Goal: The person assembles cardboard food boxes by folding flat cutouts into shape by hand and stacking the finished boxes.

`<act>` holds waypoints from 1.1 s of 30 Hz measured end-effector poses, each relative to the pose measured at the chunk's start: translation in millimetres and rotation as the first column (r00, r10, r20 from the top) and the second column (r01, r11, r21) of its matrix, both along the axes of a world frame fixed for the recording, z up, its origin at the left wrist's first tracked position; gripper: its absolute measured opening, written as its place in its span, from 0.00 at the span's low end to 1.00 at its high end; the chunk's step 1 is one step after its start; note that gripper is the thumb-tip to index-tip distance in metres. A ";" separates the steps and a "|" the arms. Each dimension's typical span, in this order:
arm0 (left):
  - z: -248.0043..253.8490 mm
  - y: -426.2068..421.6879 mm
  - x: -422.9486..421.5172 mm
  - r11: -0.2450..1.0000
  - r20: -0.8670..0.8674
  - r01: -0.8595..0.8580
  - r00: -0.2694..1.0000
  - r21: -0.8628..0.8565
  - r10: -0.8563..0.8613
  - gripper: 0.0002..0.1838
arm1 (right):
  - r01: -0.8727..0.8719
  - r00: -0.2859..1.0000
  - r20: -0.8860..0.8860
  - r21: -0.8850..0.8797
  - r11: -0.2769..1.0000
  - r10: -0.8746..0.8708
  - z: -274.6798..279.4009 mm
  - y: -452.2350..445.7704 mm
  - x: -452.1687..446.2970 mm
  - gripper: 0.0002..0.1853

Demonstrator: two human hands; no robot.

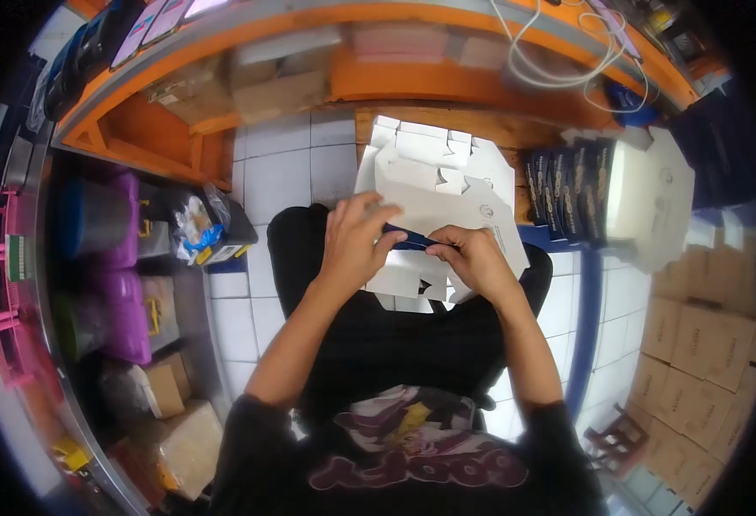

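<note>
White die-cut cardboard sheets lie stacked in front of me, over my lap. Above their near part, my left hand and my right hand pinch a narrow dark blue folded edge of cardboard between fingers and thumbs. Both hands are closed on it, a short distance apart. The left fingers are slightly blurred. To the right of the sheets, several dark blue folded boxes with light lettering stand in a row beside more white flat cardboard.
An orange bench with a shelf runs across the front, white cables hanging from its top. Purple bins and a small bin of wrappers stand left. Brown cartons are stacked right.
</note>
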State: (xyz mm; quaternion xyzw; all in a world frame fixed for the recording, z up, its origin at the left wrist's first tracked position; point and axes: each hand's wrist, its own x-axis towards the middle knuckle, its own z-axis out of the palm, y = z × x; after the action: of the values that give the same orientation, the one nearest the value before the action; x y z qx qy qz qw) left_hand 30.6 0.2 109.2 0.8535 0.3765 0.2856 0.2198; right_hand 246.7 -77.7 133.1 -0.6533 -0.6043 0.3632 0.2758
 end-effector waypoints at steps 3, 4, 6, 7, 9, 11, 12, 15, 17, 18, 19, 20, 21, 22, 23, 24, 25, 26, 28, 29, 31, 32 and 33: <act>-19.6 8.4 -7.7 0.996 0.081 -0.016 0.996 -0.091 0.024 0.09 | -0.015 0.999 0.053 0.045 0.999 0.013 8.6 -10.7 10.5 0.17; -29.4 8.7 -12.3 0.979 0.133 0.025 0.991 -0.201 0.002 0.09 | -0.056 0.986 0.162 0.122 0.991 0.035 13.0 -15.7 14.8 0.19; -38.2 6.2 -16.3 0.951 0.182 0.072 0.983 -0.301 -0.016 0.09 | -0.030 0.951 0.308 0.110 0.993 -0.005 30.2 -28.8 21.6 0.21; -40.7 3.5 -17.4 0.887 0.261 0.025 0.959 -0.461 0.109 0.09 | 0.005 0.914 0.402 0.137 0.991 -0.060 25.7 -35.4 29.7 0.19; -38.9 -3.4 -15.3 0.792 0.310 0.009 0.923 -0.611 0.229 0.09 | 0.084 0.863 0.476 0.192 0.978 -0.168 11.9 -42.3 37.0 0.08; -34.4 -12.8 -4.3 0.840 0.324 -0.080 0.900 -0.536 0.292 0.08 | 0.110 0.834 0.492 0.297 0.949 -0.250 -0.2 -42.4 33.9 0.06; -29.2 -17.7 0.4 0.843 0.325 -0.071 0.903 -0.533 0.282 0.08 | 0.115 0.804 0.502 0.396 0.911 -0.319 -2.3 -41.5 31.2 0.04; -16.0 -32.4 15.0 0.955 0.226 -0.077 0.963 -0.287 0.146 0.06 | -0.007 0.684 0.630 0.509 0.861 -0.367 2.6 -36.7 17.9 0.03; -3.8 -39.9 23.9 0.983 0.194 -0.019 0.980 -0.182 0.055 0.05 | -0.077 0.652 0.678 0.505 0.860 -0.340 1.7 -36.2 8.8 0.03; 3.1 -42.2 28.4 0.996 0.154 0.040 0.988 -0.074 -0.029 0.05 | -0.153 0.616 0.723 0.499 0.853 -0.312 0.2 -35.4 6.8 0.04; 6.6 -45.8 31.6 0.994 0.164 0.050 0.986 -0.102 -0.033 0.05 | -0.186 0.607 0.757 0.432 0.883 -0.242 -4.4 -38.4 4.5 0.05; 7.0 -46.7 31.4 0.994 0.167 0.051 0.985 -0.098 -0.034 0.05 | -0.187 0.605 0.758 0.434 0.881 -0.245 -2.9 -39.7 3.1 0.05; 7.0 -47.4 30.5 0.996 0.164 0.030 0.986 -0.087 -0.015 0.05 | -0.234 0.594 0.766 0.456 0.859 -0.246 -1.2 -40.8 1.4 0.06; 6.6 -47.9 29.5 0.997 0.161 0.009 0.987 -0.074 0.003 0.05 | -0.280 0.582 0.774 0.478 0.832 -0.249 0.1 -42.0 0.3 0.07; 1.2 -48.8 27.4 0.998 0.163 0.010 0.987 -0.066 0.001 0.05 | -0.265 0.617 0.746 0.496 0.827 -0.250 -1.9 -48.4 6.1 0.11; -6.3 -49.2 25.3 0.990 0.240 -0.081 0.965 -0.117 0.107 0.04 | -0.266 0.614 0.746 0.503 0.822 -0.258 -1.3 -49.7 3.5 0.11; -13.8 -51.0 22.8 0.970 0.312 -0.167 0.925 -0.176 0.216 0.04 | -0.023 0.665 0.577 0.651 0.759 -0.475 -0.8 -50.9 0.1 0.19; -12.5 -54.5 22.1 0.970 0.317 -0.171 0.923 -0.174 0.220 0.04 | 0.221 0.650 0.376 0.738 0.638 -0.660 -0.4 -53.8 -4.3 0.27; -6.0 -65.6 24.3 0.980 0.338 -0.192 0.920 -0.050 0.198 0.03 | 0.607 0.793 -0.253 0.407 0.683 -0.554 -23.0 -58.9 -15.0 0.47; -3.0 -75.7 28.1 0.980 0.340 -0.182 0.919 -0.085 0.200 0.05 | 0.706 0.542 -0.657 0.017 0.708 -0.525 -21.8 -59.1 -24.4 0.44; -6.9 -90.9 31.9 0.994 0.316 -0.101 0.943 -0.035 0.107 0.06 | 0.479 -0.012 -0.851 -0.466 0.744 -0.525 -20.2 -59.5 -35.1 0.35; -7.8 -96.2 33.0 1.000 0.284 -0.022 0.959 0.008 0.019 0.07 | 0.480 -0.016 -0.853 -0.465 0.744 -0.522 -23.3 -59.3 -35.4 0.35; -8.6 -99.9 33.9 1.000 0.235 -0.011 0.972 0.028 0.004 0.08 | 0.503 0.032 -0.826 -0.473 0.723 -0.563 -29.2 -59.4 -35.1 0.35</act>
State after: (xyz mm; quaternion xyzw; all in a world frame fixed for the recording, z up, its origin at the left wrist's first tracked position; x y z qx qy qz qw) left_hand 64.5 -99.7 100.6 0.8154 0.3467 0.3908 0.2494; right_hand 211.6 -137.1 103.9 -0.4868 -0.0198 0.5580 0.6718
